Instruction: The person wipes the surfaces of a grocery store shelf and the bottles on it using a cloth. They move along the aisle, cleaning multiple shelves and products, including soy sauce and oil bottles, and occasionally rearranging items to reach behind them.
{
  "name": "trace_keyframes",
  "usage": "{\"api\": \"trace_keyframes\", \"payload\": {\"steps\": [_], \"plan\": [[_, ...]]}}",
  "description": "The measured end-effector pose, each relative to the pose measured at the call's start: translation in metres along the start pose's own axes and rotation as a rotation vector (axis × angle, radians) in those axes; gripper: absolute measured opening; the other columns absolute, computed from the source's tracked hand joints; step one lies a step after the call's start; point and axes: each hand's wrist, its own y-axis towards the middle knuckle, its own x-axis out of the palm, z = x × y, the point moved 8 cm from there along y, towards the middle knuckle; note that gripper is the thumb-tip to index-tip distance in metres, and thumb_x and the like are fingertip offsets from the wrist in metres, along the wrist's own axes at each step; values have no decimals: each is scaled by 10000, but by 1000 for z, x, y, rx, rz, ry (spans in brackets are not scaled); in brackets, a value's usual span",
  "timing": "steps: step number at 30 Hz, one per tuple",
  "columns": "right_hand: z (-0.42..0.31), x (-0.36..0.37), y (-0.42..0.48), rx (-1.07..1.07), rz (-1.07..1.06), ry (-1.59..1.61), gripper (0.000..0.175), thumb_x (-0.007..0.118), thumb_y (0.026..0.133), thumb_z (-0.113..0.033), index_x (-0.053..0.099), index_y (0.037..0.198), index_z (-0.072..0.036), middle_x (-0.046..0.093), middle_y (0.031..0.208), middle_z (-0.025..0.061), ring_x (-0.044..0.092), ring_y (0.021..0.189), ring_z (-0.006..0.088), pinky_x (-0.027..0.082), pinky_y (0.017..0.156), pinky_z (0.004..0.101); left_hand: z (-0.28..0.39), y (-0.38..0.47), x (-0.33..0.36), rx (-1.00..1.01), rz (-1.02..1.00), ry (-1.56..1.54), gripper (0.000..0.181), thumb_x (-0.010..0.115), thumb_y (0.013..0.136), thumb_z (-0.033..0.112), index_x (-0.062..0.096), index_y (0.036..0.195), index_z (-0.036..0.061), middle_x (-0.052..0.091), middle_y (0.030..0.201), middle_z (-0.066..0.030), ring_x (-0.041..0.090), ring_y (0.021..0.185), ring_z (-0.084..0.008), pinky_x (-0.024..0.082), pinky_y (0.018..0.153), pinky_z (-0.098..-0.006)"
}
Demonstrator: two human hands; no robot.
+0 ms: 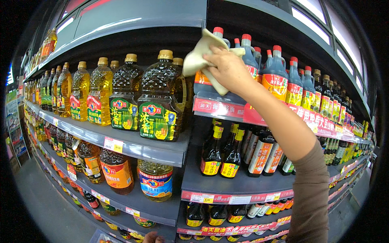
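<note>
My right hand (pixel 226 65) grips a pale yellowish cloth (pixel 200 54) and holds it against the front of a large soy sauce jug (pixel 205 88) with a red cap, at the left end of an upper shelf. Part of the cloth hangs below my palm, over the jug. My left hand (pixel 153 237) shows only as fingertips at the bottom edge, in front of the lower shelves; whether it holds anything is hidden. Left of the cloth stands a big dark cooking oil bottle (pixel 159 100) with a gold cap and green label.
More red-capped soy sauce jugs (pixel 275 76) line the shelf to the right. Small dark sauce bottles (pixel 211 155) stand one shelf below. Oil bottles (pixel 100 94) fill the left shelves. Shelf edges (pixel 146 152) carrying price tags jut forward. A clear container (pixel 106 237) is at the bottom.
</note>
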Motion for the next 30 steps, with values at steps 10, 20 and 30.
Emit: {"api": "trace_keyframes", "payload": {"steps": [10,20,30], "plan": [[-3,17,26,120,-67,-179,470,647,776,-403,643,1172,-152,509,1319,125,403,1231,426,251,1044,618,5,6,13,-36,-92,98,235,546,906,12,541,1138,-31,611,984,-88,578,883,-153,486,766,-282],[-19,-1,27,-92,-57,-121,287,692,759,-300,708,999,-143,594,1086,106,473,1156,280,335,989,458,5,4,14,-5,-89,4,231,557,908,32,552,1133,-22,611,931,-70,580,816,-140,497,693,-262],[4,4,25,-121,1,3,391,694,736,-324,663,1043,-83,578,1117,155,505,1129,313,425,971,421,11,2,18,66,-128,189,197,565,913,51,563,1099,-14,622,909,-70,586,808,-142,493,673,-258]]}}
